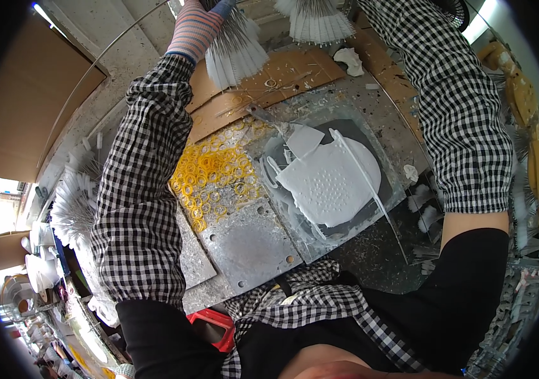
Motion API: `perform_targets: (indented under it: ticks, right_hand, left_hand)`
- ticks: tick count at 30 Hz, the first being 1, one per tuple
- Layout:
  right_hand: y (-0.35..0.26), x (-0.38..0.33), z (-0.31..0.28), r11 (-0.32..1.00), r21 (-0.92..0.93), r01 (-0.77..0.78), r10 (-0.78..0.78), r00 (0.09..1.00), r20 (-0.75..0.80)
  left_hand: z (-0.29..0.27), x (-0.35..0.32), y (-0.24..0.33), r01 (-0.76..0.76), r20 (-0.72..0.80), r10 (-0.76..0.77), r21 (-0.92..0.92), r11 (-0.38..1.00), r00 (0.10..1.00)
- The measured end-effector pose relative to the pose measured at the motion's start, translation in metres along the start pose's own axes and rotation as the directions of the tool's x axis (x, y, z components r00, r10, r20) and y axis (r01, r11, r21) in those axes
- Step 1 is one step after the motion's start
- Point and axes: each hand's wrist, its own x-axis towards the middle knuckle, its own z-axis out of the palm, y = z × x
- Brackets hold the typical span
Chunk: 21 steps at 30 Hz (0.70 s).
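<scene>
My left hand (197,30), in a striped knit glove with blue fingertips, is at the top edge, closed around the upper part of a bundle of thin wires with white, brush-like ends (238,60). The frame cuts off part of its fingers. A second such bundle (320,24) hangs to the right; what holds it is out of the picture. My right forearm, in a checked sleeve (453,107), reaches up past the top edge, so the right hand is hidden. Below lies a thick white paste (333,180) with a dimpled surface, spread on a dark plate (374,129).
A thin rod (370,180) and a white-coated scraper (304,140) rest on the paste. Many small yellow rings (212,174) lie beside a metal plate (250,246). Cardboard (295,69) covers the back of the bench. More white-tipped wires (77,205) stand at left.
</scene>
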Motion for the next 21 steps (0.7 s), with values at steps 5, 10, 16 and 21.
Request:
perform_targets:
  ticks: [5, 10, 16, 21]
  right_hand:
    - [-0.015, -0.011, -0.02, 0.999, 0.041, -0.004, 0.004, 1.0, 0.01]
    - [-0.068, -0.041, -0.03, 0.928, 0.266, 0.26, -0.14, 0.907, -0.396]
    - [-0.193, -0.19, -0.034, 0.569, 0.653, 0.5, -0.395, 0.863, -0.315]
    - [-0.302, -0.245, 0.009, 0.446, 0.642, 0.624, -0.607, 0.738, -0.295]
  left_hand:
    - [-0.009, -0.017, 0.001, 0.036, -0.045, -0.031, 0.12, 0.992, 0.999]
    - [-0.067, -0.121, -0.006, -0.152, -0.155, 0.25, 0.467, 0.871, 0.956]
    - [-0.13, -0.334, -0.023, 0.076, 0.124, -0.2, 0.64, 0.765, 0.972]
    - [-0.275, -0.46, -0.03, 0.148, 0.0, -0.384, 0.923, 0.355, 0.923]
